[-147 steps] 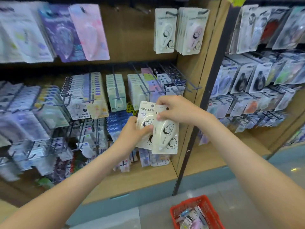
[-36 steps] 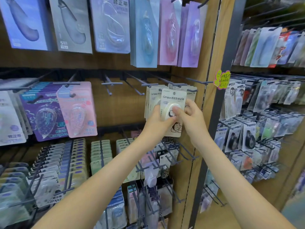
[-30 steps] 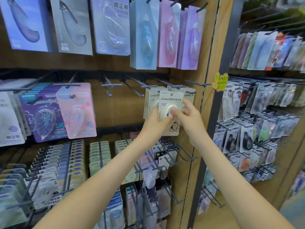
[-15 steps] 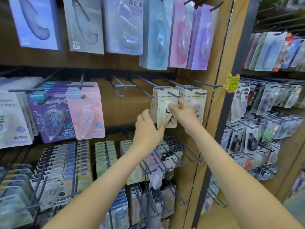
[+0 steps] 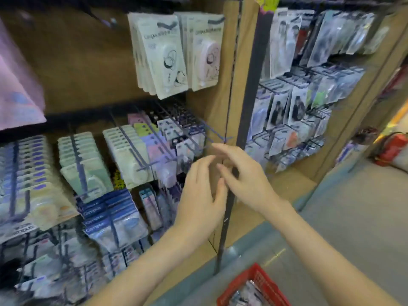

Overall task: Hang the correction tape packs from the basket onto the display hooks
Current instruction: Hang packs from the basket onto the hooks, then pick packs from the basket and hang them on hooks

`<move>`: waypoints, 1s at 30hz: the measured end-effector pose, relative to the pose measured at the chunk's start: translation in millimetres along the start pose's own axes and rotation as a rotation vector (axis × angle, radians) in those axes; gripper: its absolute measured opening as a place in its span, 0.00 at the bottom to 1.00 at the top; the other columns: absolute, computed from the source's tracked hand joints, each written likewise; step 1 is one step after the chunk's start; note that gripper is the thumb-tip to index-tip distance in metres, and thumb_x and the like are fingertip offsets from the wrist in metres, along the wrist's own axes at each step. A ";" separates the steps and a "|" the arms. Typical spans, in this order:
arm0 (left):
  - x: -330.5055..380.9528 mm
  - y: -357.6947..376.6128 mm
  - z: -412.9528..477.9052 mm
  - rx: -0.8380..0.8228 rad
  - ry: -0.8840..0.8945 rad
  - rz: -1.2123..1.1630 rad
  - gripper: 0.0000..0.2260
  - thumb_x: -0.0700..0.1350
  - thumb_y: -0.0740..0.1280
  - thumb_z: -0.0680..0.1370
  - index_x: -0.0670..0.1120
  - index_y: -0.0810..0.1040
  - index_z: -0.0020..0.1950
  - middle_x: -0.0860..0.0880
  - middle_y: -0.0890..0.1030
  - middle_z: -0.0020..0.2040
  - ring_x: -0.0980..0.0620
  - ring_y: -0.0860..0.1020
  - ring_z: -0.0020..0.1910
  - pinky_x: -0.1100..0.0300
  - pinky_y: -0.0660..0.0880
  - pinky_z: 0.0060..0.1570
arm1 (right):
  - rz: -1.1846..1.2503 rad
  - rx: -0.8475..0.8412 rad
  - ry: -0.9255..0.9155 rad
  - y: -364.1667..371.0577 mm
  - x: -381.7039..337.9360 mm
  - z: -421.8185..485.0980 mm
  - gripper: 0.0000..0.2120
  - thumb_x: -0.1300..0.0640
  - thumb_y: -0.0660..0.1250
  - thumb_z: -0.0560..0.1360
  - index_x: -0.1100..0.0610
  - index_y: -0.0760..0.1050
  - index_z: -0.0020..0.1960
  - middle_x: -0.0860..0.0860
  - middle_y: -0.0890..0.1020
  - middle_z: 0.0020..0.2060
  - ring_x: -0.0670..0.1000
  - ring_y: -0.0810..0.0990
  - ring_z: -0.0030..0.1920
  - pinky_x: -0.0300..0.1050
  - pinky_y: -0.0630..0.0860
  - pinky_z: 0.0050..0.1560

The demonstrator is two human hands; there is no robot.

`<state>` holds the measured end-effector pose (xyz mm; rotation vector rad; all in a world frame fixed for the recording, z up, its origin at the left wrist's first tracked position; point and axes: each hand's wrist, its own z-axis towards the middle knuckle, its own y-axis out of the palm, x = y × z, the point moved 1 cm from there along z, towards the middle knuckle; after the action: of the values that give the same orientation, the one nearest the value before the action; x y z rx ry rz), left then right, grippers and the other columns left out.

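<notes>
Wooden shelving (image 5: 77,62) is smeared by motion blur. Correction tape packs (image 5: 163,56) hang high on a hook (image 5: 167,24). Left hand (image 5: 199,195) and right hand (image 5: 242,180) hover below them, fingers loose, empty. A red basket (image 5: 237,284) is cut off at the bottom edge, its contents indistinct.

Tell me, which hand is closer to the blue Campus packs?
Left. The left hand hovers just right of the blue Campus packs. The right hand is farther right, past the left hand, in front of the dark post.
</notes>
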<state>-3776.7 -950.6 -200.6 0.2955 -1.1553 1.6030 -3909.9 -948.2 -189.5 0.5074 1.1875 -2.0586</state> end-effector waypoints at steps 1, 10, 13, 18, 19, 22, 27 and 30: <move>-3.0 22.6 -8.8 -0.066 -0.024 -0.005 0.19 0.41 0.63 0.80 0.46 0.67 0.71 0.54 0.70 0.64 0.62 0.67 0.64 0.71 0.62 0.65 | -0.001 -0.014 0.030 -4.4 18.4 -18.4 0.18 0.60 0.63 0.78 0.55 0.73 0.67 0.46 0.77 0.58 0.40 0.75 0.56 0.28 0.68 0.57; -45.9 256.0 -109.6 -0.534 -0.445 0.031 0.16 0.40 0.64 0.80 0.43 0.70 0.68 0.46 0.74 0.62 0.46 0.75 0.61 0.58 0.68 0.56 | 0.092 -0.276 0.575 -33.8 221.6 -210.8 0.16 0.63 0.65 0.77 0.62 0.75 0.65 0.57 0.79 0.59 0.50 0.78 0.56 0.30 0.68 0.55; -80.2 326.6 -166.4 -0.685 -0.683 0.124 0.17 0.42 0.62 0.81 0.42 0.68 0.69 0.41 0.74 0.64 0.41 0.74 0.63 0.55 0.65 0.57 | 0.088 -0.339 0.795 -14.2 296.2 -294.1 0.16 0.60 0.64 0.78 0.55 0.75 0.65 0.56 0.79 0.58 0.55 0.80 0.55 0.40 0.72 0.54; -173.4 422.9 -282.3 -0.791 -0.940 0.198 0.21 0.45 0.61 0.79 0.44 0.67 0.72 0.42 0.73 0.67 0.41 0.74 0.63 0.54 0.69 0.59 | 0.014 -0.444 1.081 57.4 411.5 -453.7 0.22 0.61 0.65 0.76 0.56 0.72 0.69 0.56 0.78 0.61 0.54 0.77 0.61 0.39 0.67 0.62; -195.8 441.3 -306.2 -0.821 -0.977 0.215 0.21 0.44 0.60 0.79 0.45 0.67 0.72 0.42 0.72 0.67 0.42 0.73 0.64 0.54 0.69 0.60 | 0.013 -0.465 1.125 74.8 433.3 -487.4 0.23 0.59 0.65 0.76 0.58 0.69 0.71 0.57 0.78 0.62 0.55 0.76 0.61 0.38 0.65 0.64; -266.5 496.6 -373.2 -0.903 -1.033 0.274 0.22 0.44 0.58 0.79 0.44 0.66 0.73 0.41 0.71 0.69 0.41 0.73 0.65 0.51 0.69 0.63 | 0.000 -0.543 1.204 129.8 489.5 -569.3 0.28 0.49 0.61 0.77 0.56 0.63 0.75 0.59 0.73 0.67 0.61 0.73 0.65 0.46 0.64 0.68; -369.0 578.3 -453.4 -0.971 -1.063 0.391 0.26 0.38 0.61 0.79 0.48 0.61 0.77 0.42 0.66 0.71 0.41 0.68 0.68 0.47 0.70 0.64 | -0.033 -0.668 1.262 212.8 558.1 -642.1 0.29 0.58 0.62 0.80 0.56 0.55 0.78 0.54 0.64 0.73 0.55 0.64 0.72 0.46 0.62 0.70; -416.3 622.4 -479.7 -0.961 -1.016 0.441 0.28 0.39 0.60 0.80 0.52 0.55 0.79 0.43 0.59 0.75 0.41 0.62 0.71 0.48 0.68 0.64 | -0.010 -0.684 1.243 270.8 595.0 -668.6 0.30 0.58 0.61 0.80 0.55 0.51 0.79 0.53 0.63 0.74 0.52 0.61 0.73 0.45 0.60 0.71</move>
<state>-3974.9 -788.4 -1052.1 0.2077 -2.7658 1.0056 -4122.2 -684.6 -1061.2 1.4833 2.4096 -1.0550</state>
